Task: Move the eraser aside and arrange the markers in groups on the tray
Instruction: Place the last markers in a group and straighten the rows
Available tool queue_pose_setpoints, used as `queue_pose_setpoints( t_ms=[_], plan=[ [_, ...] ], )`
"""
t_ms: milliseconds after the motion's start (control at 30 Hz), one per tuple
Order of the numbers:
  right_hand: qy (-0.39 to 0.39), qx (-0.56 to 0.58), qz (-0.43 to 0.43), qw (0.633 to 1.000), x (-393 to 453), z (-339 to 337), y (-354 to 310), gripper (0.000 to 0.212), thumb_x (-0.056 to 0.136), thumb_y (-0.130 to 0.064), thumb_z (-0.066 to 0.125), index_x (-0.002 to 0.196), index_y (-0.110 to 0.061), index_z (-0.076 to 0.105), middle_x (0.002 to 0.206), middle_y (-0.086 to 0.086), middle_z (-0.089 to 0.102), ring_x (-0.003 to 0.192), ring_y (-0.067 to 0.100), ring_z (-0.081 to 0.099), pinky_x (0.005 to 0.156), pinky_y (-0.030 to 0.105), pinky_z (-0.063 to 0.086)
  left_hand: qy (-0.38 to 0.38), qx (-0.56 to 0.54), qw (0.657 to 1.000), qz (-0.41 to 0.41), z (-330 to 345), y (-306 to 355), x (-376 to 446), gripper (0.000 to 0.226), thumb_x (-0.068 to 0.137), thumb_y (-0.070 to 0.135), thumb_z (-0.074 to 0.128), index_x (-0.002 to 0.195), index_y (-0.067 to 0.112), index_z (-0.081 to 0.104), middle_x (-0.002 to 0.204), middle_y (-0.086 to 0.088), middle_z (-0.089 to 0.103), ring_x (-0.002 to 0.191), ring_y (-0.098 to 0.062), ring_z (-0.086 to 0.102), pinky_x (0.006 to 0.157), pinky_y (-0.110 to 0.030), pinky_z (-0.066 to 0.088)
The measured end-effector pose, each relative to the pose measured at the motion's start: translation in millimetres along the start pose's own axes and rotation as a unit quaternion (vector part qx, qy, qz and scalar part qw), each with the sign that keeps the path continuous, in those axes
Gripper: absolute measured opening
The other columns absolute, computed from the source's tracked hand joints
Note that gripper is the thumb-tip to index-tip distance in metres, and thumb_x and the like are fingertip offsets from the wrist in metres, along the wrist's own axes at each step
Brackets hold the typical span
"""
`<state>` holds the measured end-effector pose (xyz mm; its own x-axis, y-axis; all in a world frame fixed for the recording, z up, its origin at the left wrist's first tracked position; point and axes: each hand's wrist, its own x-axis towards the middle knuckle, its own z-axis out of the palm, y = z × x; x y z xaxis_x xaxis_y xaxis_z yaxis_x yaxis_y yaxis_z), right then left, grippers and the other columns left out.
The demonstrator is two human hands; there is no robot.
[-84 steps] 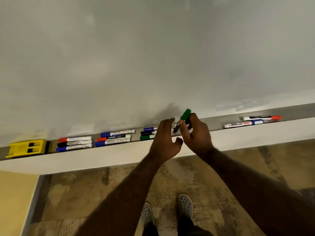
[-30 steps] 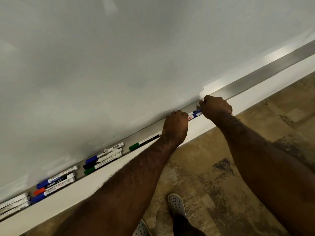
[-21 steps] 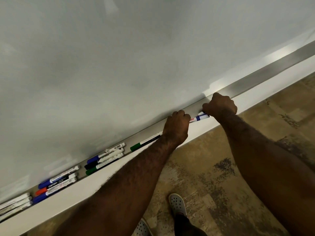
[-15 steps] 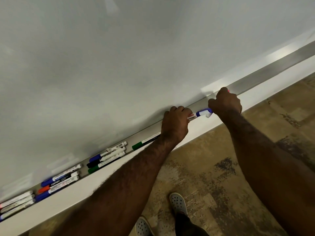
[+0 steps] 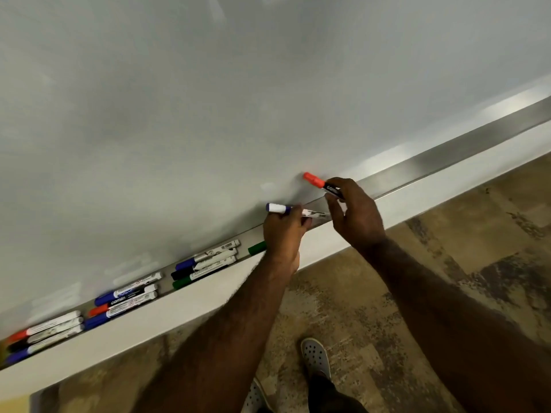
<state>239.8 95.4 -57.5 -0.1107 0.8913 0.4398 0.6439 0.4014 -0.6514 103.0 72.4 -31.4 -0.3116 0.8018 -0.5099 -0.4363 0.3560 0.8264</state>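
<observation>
Head view: whiteboard point(image 5: 208, 99) first, then the tray point(image 5: 447, 158) along its lower edge. Left hand point(image 5: 283, 234) pinches a blue-capped marker point(image 5: 275, 208); right hand point(image 5: 357, 214) clamps a red-capped marker point(image 5: 314, 180). Both lie roughly along the tray, above it. The lone green marker point(image 5: 257, 248), nearest the left hand, is mostly hidden. Eraser out of sight.

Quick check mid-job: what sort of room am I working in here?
Probably a classroom or meeting room: a large wall whiteboard with a metal tray along its bottom edge, groups of dry-erase markers on it, and patterned flooring below.
</observation>
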Motion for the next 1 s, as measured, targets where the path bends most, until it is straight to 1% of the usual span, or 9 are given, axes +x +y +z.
queue_pose_setpoints(
  t_ms=[133,267,400,500,567,700,800,867,1000],
  plan=[
    [-0.119,-0.015,-0.066,0.991,6,17,-19,0.023,0.092,-0.017,0.055,0.115,-0.016,0.052,0.101,0.004,0.063,0.088,0.025,0.057,0.069,0.041,0.051,0.087,-0.147,0.983,-0.073,-20,11,2,0.025,0.085,-0.004,0.063,0.109,-0.007,0.057,0.101,-0.022,0.062,0.087,-0.027,0.064,0.066,-0.030,0.059],
    [-0.222,-0.029,-0.108,0.969,10,29,-31,0.030,0.088,-0.012,0.057,0.118,-0.012,0.055,0.102,0.008,0.066,0.086,0.032,0.058,0.071,0.045,0.050,0.080,-0.148,0.983,-0.070,-40,23,2,0.039,0.080,-0.011,0.065,0.117,-0.005,0.056,0.104,-0.020,0.063,0.094,-0.030,0.064,0.070,-0.032,0.059],
    [-0.270,-0.096,-0.157,0.945,14,40,-35,0.038,0.085,-0.009,0.052,0.123,-0.012,0.058,0.115,0.011,0.064,0.100,0.034,0.058,0.077,0.044,0.048,0.102,-0.126,0.985,-0.060,-56,26,5,0.028,0.080,-0.012,0.061,0.107,-0.005,0.058,0.100,-0.021,0.062,0.092,-0.031,0.064,0.072,-0.032,0.059],
    [-0.260,-0.158,-0.199,0.931,18,45,-37,0.038,0.083,-0.011,0.048,0.118,-0.014,0.061,0.111,0.009,0.065,0.099,0.032,0.059,0.074,0.041,0.044,0.156,0.023,0.987,-0.021,-68,17,8,0.017,0.077,-0.006,0.062,0.089,0.004,0.065,0.085,-0.015,0.065,0.066,-0.020,0.065,0.068,-0.033,0.061],
    [-0.254,-0.183,-0.205,0.927,19,48,-38,0.036,0.081,-0.006,0.054,0.116,-0.015,0.062,0.107,0.008,0.066,0.096,0.032,0.059,0.075,0.041,0.044,0.177,0.172,0.969,0.002,-75,12,8,0.019,0.075,0.005,0.061,0.092,0.009,0.068,0.080,-0.011,0.069,0.055,-0.017,0.064,0.065,-0.032,0.061],
    [-0.257,-0.206,-0.198,0.923,9,52,-39,0.045,0.079,-0.002,0.048,0.120,-0.015,0.058,0.108,0.008,0.066,0.096,0.033,0.058,0.080,0.042,0.045,0.163,0.354,0.920,0.034,-85,9,4,0.027,0.078,0.026,0.063,0.098,0.008,0.066,0.092,-0.013,0.072,0.081,-0.031,0.070,0.075,-0.039,0.059],
    [-0.250,-0.206,-0.176,0.930,1,56,-43,0.041,0.083,-0.007,0.039,0.121,-0.012,0.053,0.104,0.011,0.066,0.094,0.035,0.057,0.081,0.042,0.046,0.156,0.447,0.877,0.077,-88,8,2,0.028,0.080,0.030,0.064,0.088,0.003,0.067,0.085,-0.013,0.072,0.082,-0.030,0.066,0.067,-0.030,0.048],
    [-0.241,-0.196,-0.166,0.936,-2,60,-44,0.034,0.083,-0.002,0.049,0.116,-0.010,0.055,0.101,0.013,0.066,0.091,0.036,0.058,0.080,0.042,0.046,0.159,0.472,0.861,0.102,-89,7,-1,0.025,0.081,0.026,0.064,0.086,0.002,0.067,0.086,-0.013,0.071,0.081,-0.029,0.063,0.063,-0.027,0.037],
    [-0.234,-0.196,-0.177,0.936,-6,68,-41,0.029,0.080,0.000,0.064,0.109,-0.005,0.062,0.103,0.017,0.065,0.092,0.037,0.059,0.083,0.045,0.048,0.148,0.512,0.834,0.139,-91,6,-3,0.019,0.084,0.021,0.063,0.089,0.005,0.070,0.090,-0.011,0.073,0.083,-0.026,0.064,0.064,-0.024,0.035]
  ],
)
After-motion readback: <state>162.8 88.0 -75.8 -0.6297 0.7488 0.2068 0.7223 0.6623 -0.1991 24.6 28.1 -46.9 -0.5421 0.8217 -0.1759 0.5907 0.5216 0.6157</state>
